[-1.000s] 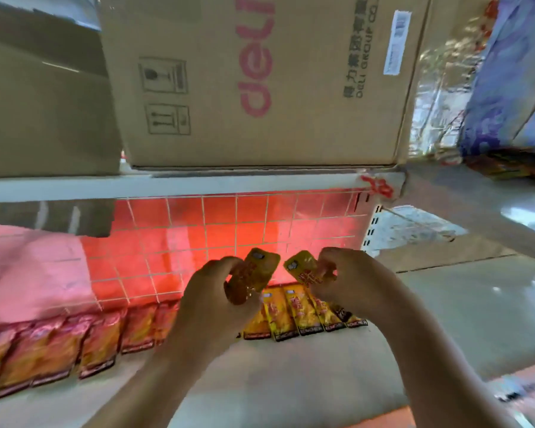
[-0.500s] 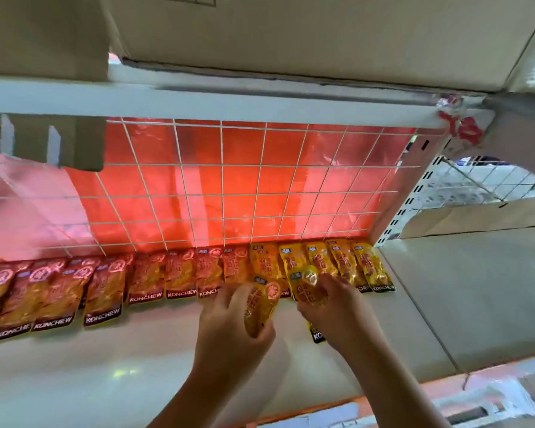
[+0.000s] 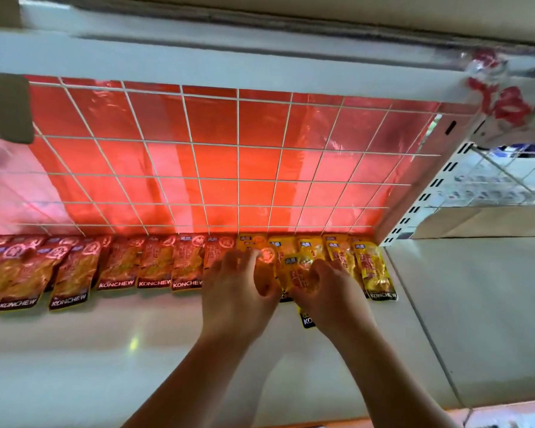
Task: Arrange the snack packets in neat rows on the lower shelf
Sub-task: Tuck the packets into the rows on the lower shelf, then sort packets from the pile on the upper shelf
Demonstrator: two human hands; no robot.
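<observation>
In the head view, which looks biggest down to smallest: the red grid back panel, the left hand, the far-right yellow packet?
1. red grid back panel, by far.
2. left hand, though nearer the camera, which flatters it.
3. far-right yellow packet.

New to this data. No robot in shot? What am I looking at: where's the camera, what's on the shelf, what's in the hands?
No robot: a person works with bare hands, and the one camera sits on their head, looking forward and down. The left hand holds an orange-red foil snack packet; the right hand grips a yellow foil snack packet. Both are at the back of the white lower shelf, where a row of red packets on the left and yellow packets on the right lies along a white wire grid backed by red film.
</observation>
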